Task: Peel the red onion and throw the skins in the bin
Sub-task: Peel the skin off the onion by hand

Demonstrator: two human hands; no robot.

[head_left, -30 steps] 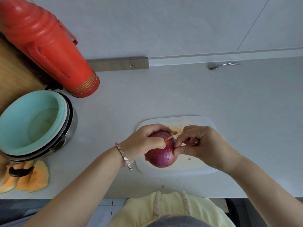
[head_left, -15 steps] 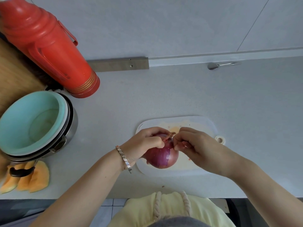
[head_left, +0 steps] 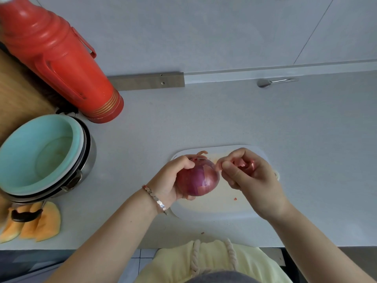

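Our left hand (head_left: 173, 180) curled around the red onion (head_left: 199, 178) over the white cutting board (head_left: 214, 207), our right hand (head_left: 251, 176) just beside it, pinching small peeled skin pieces (head_left: 241, 163)

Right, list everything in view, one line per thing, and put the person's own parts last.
counter: one, pale grey, across the frame
cutting board: one, white, front centre of the counter
red onion: one, purple-red, partly peeled, held over the cutting board
onion skin: a few bits, pinkish, pinched just right of the red onion
flask: one, red, back left
bowl: one, turquoise, nested in the pot, left
pot: one, steel, left
melon slices: several, orange, front left
black handle: one, across the melon slices
spoon: one, metal, back right by the wall
bracelet: one, silver, left wrist
left hand: grips the red onion
right hand: pinches the onion skin
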